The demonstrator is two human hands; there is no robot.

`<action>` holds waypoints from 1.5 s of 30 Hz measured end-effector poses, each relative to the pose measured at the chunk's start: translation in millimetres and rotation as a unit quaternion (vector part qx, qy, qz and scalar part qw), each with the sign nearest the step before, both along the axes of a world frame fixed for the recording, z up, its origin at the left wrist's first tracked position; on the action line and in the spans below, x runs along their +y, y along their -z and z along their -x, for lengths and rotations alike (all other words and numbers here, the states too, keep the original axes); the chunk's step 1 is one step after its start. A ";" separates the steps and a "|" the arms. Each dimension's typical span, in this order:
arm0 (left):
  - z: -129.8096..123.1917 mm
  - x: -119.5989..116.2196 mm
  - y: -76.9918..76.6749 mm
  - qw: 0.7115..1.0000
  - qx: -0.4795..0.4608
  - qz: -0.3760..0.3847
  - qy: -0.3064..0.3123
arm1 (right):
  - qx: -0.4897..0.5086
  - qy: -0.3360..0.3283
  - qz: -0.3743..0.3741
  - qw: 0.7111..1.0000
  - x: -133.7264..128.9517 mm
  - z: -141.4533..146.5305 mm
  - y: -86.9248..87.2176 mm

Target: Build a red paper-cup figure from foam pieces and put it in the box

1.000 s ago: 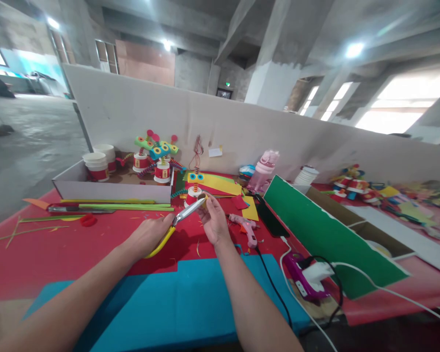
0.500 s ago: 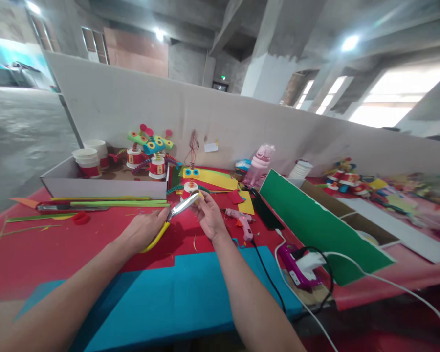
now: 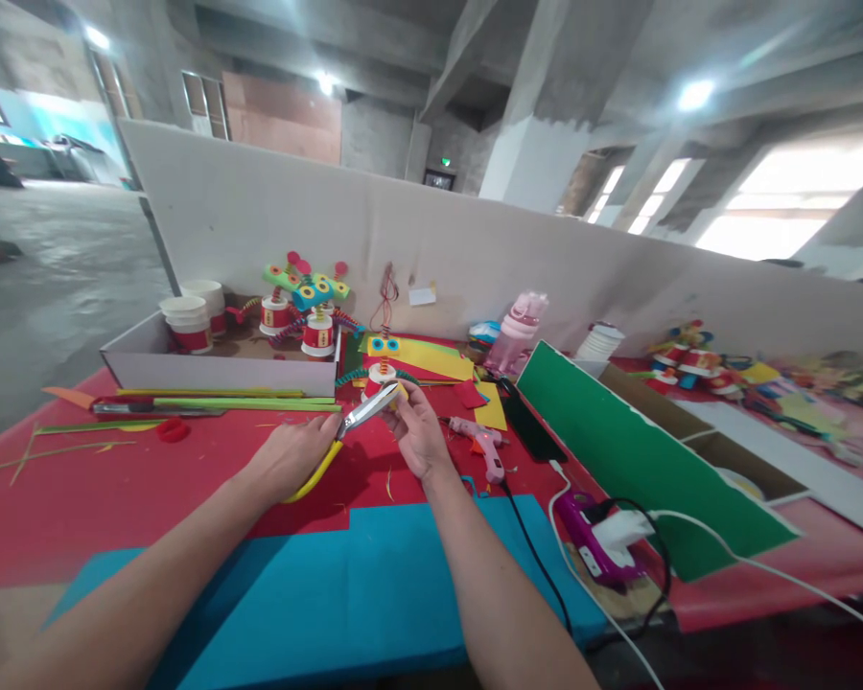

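Observation:
My left hand (image 3: pixel 294 455) grips the yellow handles of the scissors (image 3: pixel 366 410), whose metal blades point up and right toward my other hand. A small yellow piece (image 3: pixel 401 393) is pinched in the fingers of my right hand (image 3: pixel 418 431), at the blade tips. Just behind the blades stands a paper-cup figure (image 3: pixel 384 356) with blue eyes and dark green coiled arms, its cup partly hidden. To the right of my right hand a pink glue gun (image 3: pixel 483 443) lies on the red table cover (image 3: pixel 244 517).
At the back left, a white box (image 3: pixel 222 374) holds cups and several figures. Paper strips (image 3: pixel 244 403) lie before it. On the right are a phone (image 3: pixel 532 422), a green-sided box (image 3: pixel 640 460), a purple power strip (image 3: pixel 596 546) with cables, and a pink bottle (image 3: pixel 518 331).
The whole view has shifted slightly, so things appear a little lower and farther right. Both hands keep their hold on the scissors and the yellow piece, with little change between them.

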State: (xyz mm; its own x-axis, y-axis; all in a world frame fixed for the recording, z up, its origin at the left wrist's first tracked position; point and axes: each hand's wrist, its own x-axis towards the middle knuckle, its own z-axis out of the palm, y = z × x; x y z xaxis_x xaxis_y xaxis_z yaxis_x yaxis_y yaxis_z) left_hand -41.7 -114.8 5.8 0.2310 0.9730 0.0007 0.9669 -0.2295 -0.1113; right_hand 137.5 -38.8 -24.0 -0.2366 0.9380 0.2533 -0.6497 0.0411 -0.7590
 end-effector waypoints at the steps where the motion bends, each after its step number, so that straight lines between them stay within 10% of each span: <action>1: -0.2 -0.3 -0.2 1.000 -0.003 0.000 0.001 | 0.003 0.001 -0.003 1.000 0.1 0.2 0.2; 45: 1.4 0.5 5.3 0.999 -0.030 0.017 0.003 | -0.003 0.081 -0.036 0.996 -2.8 7.4 0.4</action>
State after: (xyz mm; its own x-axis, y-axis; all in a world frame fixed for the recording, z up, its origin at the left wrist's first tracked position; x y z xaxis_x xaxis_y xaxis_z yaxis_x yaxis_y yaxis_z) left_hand -43.2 -114.4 0.5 0.2380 0.9711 -0.0187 0.9701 -0.2386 -0.0447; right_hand 130.1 -41.6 -24.5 -0.0863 0.9435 0.3201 -0.6257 0.1987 -0.7543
